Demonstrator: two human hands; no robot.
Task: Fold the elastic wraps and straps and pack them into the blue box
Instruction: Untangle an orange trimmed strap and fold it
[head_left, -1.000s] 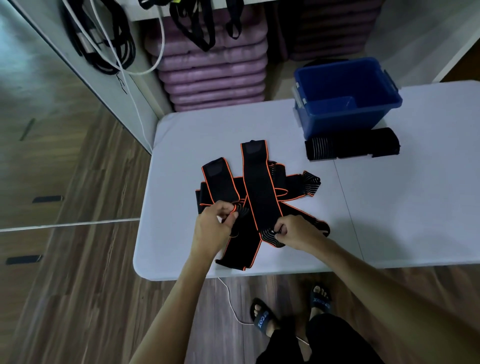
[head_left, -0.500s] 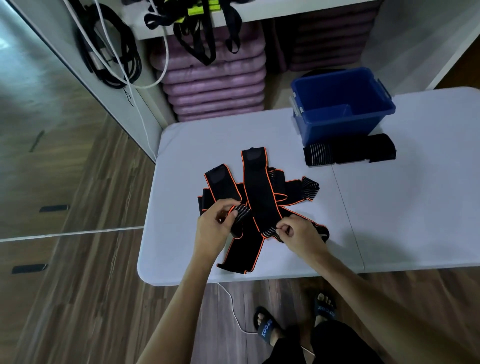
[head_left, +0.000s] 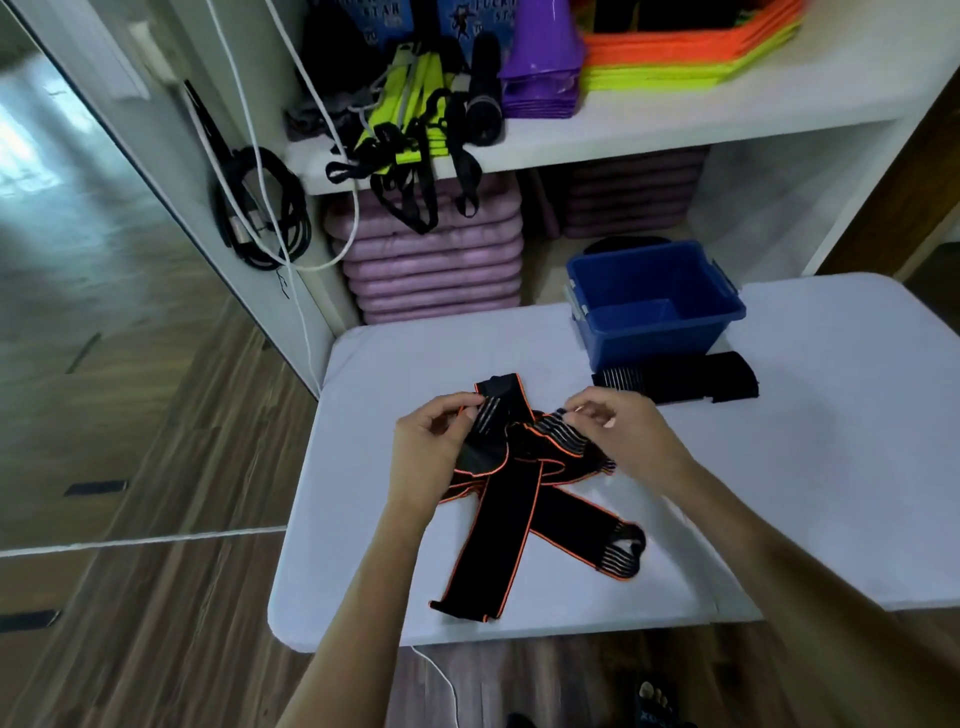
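Note:
A pile of black elastic wraps with orange edging lies crossed on the white table. My left hand pinches a striped grey end of one wrap, lifted above the pile. My right hand pinches another striped end close by on the right. The blue box stands open at the table's far edge, and its inside looks bare. A folded black wrap lies flat just in front of the box.
Behind the table a white shelf unit carries neon straps, purple cones and orange and yellow flat markers, with stacked purple pads below. Black cables hang on the left panel. A white cord runs down to the wooden floor.
Both hands have lifted the striped ends up and away from me, folding the wrap over toward the far side of the pile. The camera has tilted up, showing the shelf.

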